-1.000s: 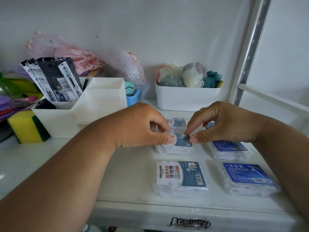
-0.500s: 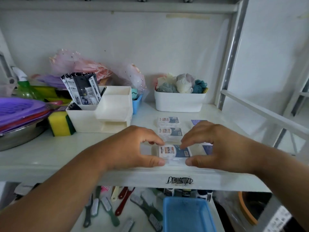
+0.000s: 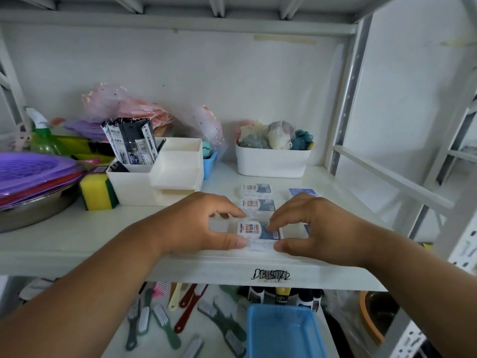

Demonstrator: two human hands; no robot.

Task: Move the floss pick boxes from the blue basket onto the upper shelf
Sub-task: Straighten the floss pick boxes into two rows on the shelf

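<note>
Both hands work one floss box (image 3: pixel 258 232) at the front edge of the upper shelf (image 3: pixel 77 236), roughly 6 o'clock of the box row. Left hand (image 3: pixel 198 224) has its thumb on the near-left corner and curled fingers (image 3: pixel 229 211) over the far-left side; right hand (image 3: pixel 317 228) mirrors it, thumb at the near-right corner, fingers (image 3: pixel 277 220) resting on the label. So both pinch the same box from opposite ends, probably to square it up rather than carry it, since it sits flat on the shelf. Two more boxes line up behind it toward 12 o'clock: middle box (image 3: pixel 258 204), then back box (image 3: pixel 256 189). The spacing looks deliberate, a neat column with labels facing up. A blue-labelled box (image 3: pixel 302 192) sits at about 1 o'clock, starting a second column, with the rest hidden behind the right hand. The blue basket (image 3: pixel 284 329) is on the lower shelf at 6 o'clock, under the shelf lip, and looks empty from here, though its near end is out of frame. My read: transfer is nearly done, this is final alignment. Risk: the front box is close to the shelf edge, so a nudge toward 6 o'clock could tip it off. The white organiser (image 3: pixel 160 182) at 10 o'clock and white tub (image 3: pixel 272 164) at 12 o'clock bound the free space, hence the tight rows.
</note>
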